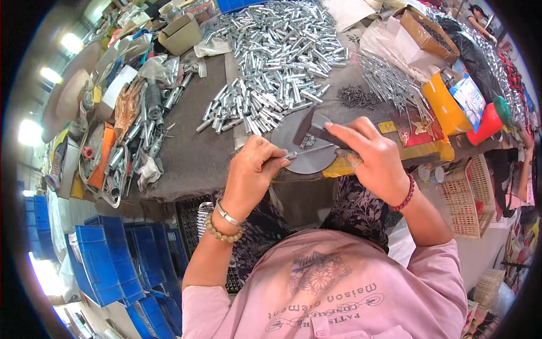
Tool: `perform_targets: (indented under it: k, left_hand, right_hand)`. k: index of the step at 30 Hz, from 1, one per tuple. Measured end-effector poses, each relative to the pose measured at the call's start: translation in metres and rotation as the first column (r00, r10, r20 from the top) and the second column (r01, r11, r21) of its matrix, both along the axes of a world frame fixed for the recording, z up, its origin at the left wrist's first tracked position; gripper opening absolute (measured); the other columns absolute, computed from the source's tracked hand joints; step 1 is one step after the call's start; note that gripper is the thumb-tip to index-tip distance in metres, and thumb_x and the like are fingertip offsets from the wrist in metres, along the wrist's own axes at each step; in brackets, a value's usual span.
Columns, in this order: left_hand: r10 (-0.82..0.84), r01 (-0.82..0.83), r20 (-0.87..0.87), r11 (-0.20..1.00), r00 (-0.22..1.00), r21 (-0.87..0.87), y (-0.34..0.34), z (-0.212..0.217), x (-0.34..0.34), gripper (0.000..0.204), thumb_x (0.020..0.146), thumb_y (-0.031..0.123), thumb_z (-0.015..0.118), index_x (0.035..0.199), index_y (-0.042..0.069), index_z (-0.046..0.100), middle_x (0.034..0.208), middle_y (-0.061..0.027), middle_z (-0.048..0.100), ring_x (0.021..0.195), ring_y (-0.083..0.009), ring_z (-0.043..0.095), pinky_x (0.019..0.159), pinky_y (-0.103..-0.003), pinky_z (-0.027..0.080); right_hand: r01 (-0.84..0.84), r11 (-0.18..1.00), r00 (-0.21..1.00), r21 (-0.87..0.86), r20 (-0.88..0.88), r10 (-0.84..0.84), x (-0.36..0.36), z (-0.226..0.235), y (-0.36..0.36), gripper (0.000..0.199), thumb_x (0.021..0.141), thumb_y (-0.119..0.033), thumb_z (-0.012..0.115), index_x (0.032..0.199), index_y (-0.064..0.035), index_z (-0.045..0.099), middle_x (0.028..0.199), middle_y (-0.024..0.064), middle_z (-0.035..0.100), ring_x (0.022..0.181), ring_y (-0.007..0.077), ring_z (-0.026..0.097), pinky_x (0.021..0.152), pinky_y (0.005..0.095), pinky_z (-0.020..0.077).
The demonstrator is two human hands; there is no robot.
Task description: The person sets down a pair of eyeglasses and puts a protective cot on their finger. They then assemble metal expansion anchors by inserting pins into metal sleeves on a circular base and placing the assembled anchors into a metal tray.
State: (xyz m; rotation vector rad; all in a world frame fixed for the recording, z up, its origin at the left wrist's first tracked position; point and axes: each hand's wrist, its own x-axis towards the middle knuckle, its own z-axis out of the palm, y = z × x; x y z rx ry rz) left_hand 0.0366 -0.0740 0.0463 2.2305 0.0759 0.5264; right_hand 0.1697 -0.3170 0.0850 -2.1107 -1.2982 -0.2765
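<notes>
My left hand (253,164) pinches a small silver metal sleeve (292,155) between thumb and fingers. A thin metal rod (316,148) runs from the sleeve toward my right hand, over a round grey metal plate (313,164) at the bench's near edge. My right hand (370,155) is closed round the dark handle of a hammer (304,126), whose head hangs over the plate. A few small metal bits (307,140) show beside the head. Whether my right fingers also touch the rod's end cannot be made out.
Behind the plate spreads a large pile of silver metal sleeves (276,62). To its right lie dark screws (358,96) and a bundle of thin rods (389,82). Tools and an orange-handled item (103,155) crowd the left. Blue bins (107,263) stand below left, a plastic crate (466,195) at right.
</notes>
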Motion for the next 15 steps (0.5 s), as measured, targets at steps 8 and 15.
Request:
perform_targets:
  k: [8,15]
  left_hand:
    - [-0.020,0.019,0.041,1.000,0.999,0.024,-0.002,0.001,-0.001,0.018,0.083,0.002,0.084,0.098,0.002,0.074,0.090,-0.0088,0.063,0.079,-0.0257,0.065,0.069,-0.036,0.052]
    - [-0.014,0.014,0.011,1.000,1.000,-0.017,0.002,0.002,0.004,0.016,0.084,0.003,0.084,0.097,0.002,0.075,0.090,-0.0076,0.062,0.078,-0.0244,0.064,0.069,-0.035,0.052]
  right_hand:
    - [-0.031,0.995,0.993,-0.096,0.113,0.042,-0.020,-0.006,-0.005,0.059,0.084,0.006,0.063,0.137,-0.0177,0.073,0.096,0.0087,0.059,0.080,0.0265,0.069,0.070,0.0384,0.0573]
    - [-0.013,0.999,0.999,-0.044,-0.050,0.011,0.015,-0.008,0.008,0.056,0.083,0.002,0.066,0.135,-0.0177,0.073,0.106,0.0086,0.062,0.090,0.0278,0.067,0.072,0.0399,0.0564]
